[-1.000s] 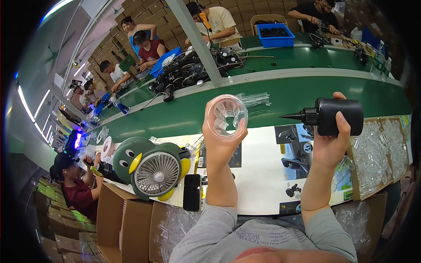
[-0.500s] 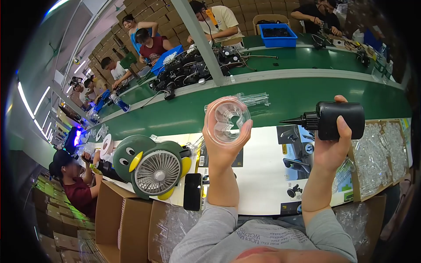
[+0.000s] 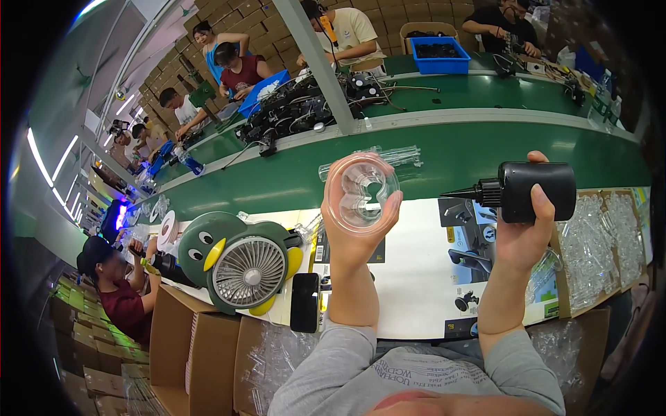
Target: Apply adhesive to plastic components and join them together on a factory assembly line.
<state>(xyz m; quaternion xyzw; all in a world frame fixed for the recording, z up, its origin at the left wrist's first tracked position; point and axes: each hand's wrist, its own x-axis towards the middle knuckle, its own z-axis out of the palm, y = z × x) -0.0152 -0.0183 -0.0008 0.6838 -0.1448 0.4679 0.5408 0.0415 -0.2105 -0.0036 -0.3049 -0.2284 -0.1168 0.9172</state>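
My left hand [image 3: 354,239] is closed round a clear round plastic part [image 3: 362,223], whose open ring with an inner cut-out faces up. In my right hand [image 3: 522,239] lies a black squeeze bottle [image 3: 540,192], held sideways. Its thin pointed nozzle [image 3: 459,194] aims left toward the clear part, with a gap between them. Beyond my left hand, clear plastic tubes [image 3: 406,157] rest on the green bench. Under my hands is a white printed sheet [image 3: 415,277] with pictures of black gadgets.
A penguin-shaped fan [image 3: 251,267] and a black phone [image 3: 305,303] sit left of my left arm. Cartons of clear plastic parts [image 3: 590,243] stand at the right. Blue bins [image 3: 440,57] and black parts [image 3: 295,104] cover the far bench, where several people work.
The clear part in my left hand has turned slightly, and the hand has shifted a little to the right. My right hand with the bottle has hardly moved.
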